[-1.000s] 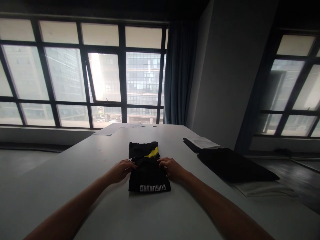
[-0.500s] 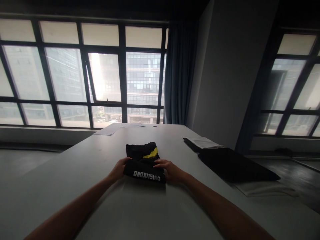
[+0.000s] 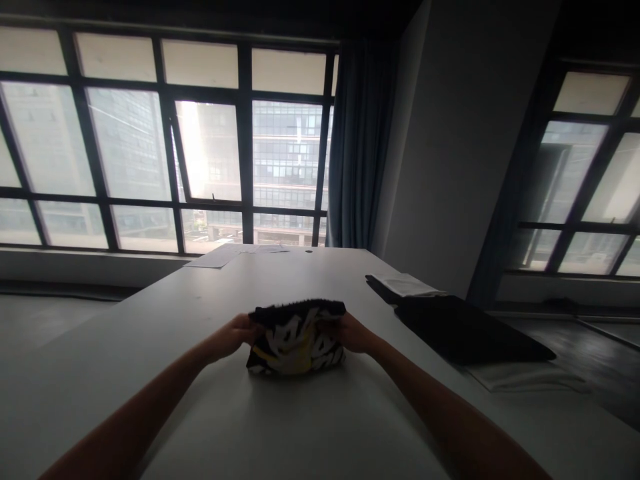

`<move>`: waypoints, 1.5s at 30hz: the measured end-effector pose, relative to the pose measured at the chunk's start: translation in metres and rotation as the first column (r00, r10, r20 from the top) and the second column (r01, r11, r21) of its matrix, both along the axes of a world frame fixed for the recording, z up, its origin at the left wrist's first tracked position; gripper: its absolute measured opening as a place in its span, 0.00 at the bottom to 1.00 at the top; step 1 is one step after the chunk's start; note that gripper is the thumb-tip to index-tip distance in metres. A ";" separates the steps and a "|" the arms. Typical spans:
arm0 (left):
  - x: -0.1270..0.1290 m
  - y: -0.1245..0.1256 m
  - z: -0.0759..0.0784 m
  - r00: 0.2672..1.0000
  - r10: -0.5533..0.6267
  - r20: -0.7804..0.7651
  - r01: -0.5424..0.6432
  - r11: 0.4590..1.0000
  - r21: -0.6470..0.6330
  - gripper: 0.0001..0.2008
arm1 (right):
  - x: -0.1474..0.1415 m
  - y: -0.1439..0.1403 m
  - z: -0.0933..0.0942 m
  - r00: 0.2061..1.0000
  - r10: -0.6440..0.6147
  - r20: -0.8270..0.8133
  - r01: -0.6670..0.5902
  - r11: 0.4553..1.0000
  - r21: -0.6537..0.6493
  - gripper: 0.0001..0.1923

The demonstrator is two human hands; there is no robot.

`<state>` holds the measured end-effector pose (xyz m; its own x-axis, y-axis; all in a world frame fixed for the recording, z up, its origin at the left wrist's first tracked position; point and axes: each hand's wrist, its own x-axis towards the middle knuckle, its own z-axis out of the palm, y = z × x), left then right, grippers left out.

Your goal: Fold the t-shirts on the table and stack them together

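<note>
A folded black garment (image 3: 297,343) with a white and yellow graphic stands tilted up on the white table, its printed face toward me. Its exact kind does not show. My left hand (image 3: 237,335) is closed on the left edge, fingertips tucked out of sight in the fabric. At the opposite edge my right hand (image 3: 354,333) grips the cloth, with its fingers partly hidden by the dark print.
On the right of the white table (image 3: 240,427) lie folded black cloth (image 3: 475,330) and pale cloths (image 3: 407,285). Paper sheets (image 3: 213,257) rest at the far left edge. Windows, a blue curtain (image 3: 357,147) and a pillar stand beyond.
The folded garment has been turned up, so its lettered strip is out of sight and a white and yellow graphic faces me. Both hands have shifted to grip its sides.
</note>
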<state>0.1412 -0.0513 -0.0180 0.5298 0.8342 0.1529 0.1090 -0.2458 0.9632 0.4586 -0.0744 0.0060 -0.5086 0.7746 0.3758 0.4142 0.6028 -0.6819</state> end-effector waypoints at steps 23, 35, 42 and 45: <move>0.051 -0.032 0.024 0.503 0.627 -0.595 -0.077 0.718 0.692 0.21 | -0.050 -0.004 -0.012 0.706 -0.522 0.479 0.368 0.848 0.381 0.25; 0.056 0.031 -0.030 0.450 0.477 -0.755 -0.068 0.861 0.504 0.40 | -0.060 0.041 -0.033 0.727 -0.243 0.642 0.374 0.925 -0.074 0.46; 0.047 0.036 -0.028 0.431 0.440 -0.788 -0.121 0.893 0.433 0.46 | -0.050 0.046 -0.033 0.700 -0.334 0.631 0.501 0.859 -0.101 0.46; 0.044 0.039 -0.027 0.432 0.422 -0.797 -0.103 0.901 0.421 0.47 | -0.048 0.049 -0.036 0.708 -0.323 0.628 0.485 0.869 -0.101 0.46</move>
